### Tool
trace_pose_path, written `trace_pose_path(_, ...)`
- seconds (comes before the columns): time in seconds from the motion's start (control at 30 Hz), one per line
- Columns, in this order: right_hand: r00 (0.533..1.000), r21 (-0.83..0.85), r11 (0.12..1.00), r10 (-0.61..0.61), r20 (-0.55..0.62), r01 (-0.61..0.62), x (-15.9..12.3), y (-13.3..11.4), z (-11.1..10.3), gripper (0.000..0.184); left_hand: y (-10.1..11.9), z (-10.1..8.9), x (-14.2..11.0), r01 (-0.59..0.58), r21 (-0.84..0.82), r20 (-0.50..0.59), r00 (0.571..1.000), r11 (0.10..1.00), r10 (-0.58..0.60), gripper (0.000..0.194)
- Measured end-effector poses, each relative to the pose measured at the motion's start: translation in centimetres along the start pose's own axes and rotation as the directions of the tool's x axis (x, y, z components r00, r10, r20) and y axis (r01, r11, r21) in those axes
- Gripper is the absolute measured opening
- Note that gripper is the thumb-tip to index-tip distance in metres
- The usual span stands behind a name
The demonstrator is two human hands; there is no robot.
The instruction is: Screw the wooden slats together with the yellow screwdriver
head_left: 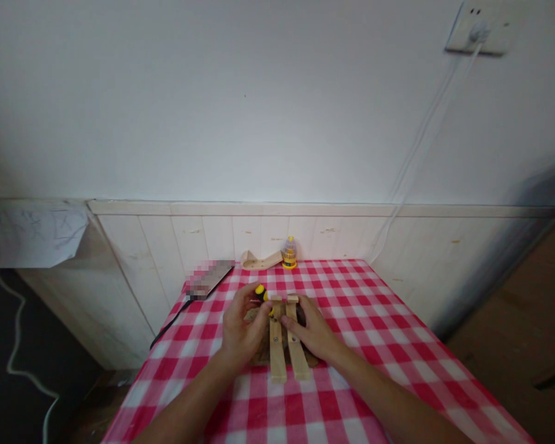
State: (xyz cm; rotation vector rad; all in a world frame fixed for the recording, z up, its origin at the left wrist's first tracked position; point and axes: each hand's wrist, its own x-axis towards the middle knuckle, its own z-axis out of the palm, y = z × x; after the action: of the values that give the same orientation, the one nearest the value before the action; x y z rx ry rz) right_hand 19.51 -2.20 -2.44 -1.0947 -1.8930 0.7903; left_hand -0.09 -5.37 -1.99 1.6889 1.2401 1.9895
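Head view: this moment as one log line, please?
left hand: yellow-and-black tool | right hand: holding right wooden strip | far edge: curved wooden piece, yellow container

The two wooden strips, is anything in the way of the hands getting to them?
Nothing visible is in the way. The right hand already has its thumb over the right strip. The left hand is close beside the left strip, holding a yellow-and-black tool.

Wall socket [497,29] (plugged), paper [39,237], checked tablecloth [358,327]
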Motion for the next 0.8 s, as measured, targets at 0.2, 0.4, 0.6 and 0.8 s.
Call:
trace_pose_path(0.2, 1.0, 0.005, 1.0, 0.005, 0.01, -0.005, -0.04, 0.17, 0.02, 0.028, -0.42, 0.22, 0.01, 0.005, 0.015, 0.0, 1.0, 1.0, -0.005, 0.037)
trace_pose_path(0.4, 1.0, 0.026, 1.0, -0.002, 0.014, 0.001, 0.11, 0.63, 0.19, 0.029, -0.43, 0.44, 0.22, 0.004, -0.001, -0.017, 1.0, 1.0, -0.004, 0.039)
trace_pose_path(0.6, 1.0, 0.026, 1.0, -0.001, 0.013, 0.001, 0.2, 0.85, 0.27, 0.03, -0.5, 0.57, 0.23, 0.032, -0.035, -0.026, 0.999, 0.999, -0.033, 0.041)
trace_pose_path(0.8, 1.0, 0.005, 1.0, -0.003, 0.013, 0.003, 0.06, 0.7, 0.16, 0.028, -0.54, 0.65, 0.42, 0.052, -0.014, -0.036, 0.998, 0.999, -0.053, 0.04)
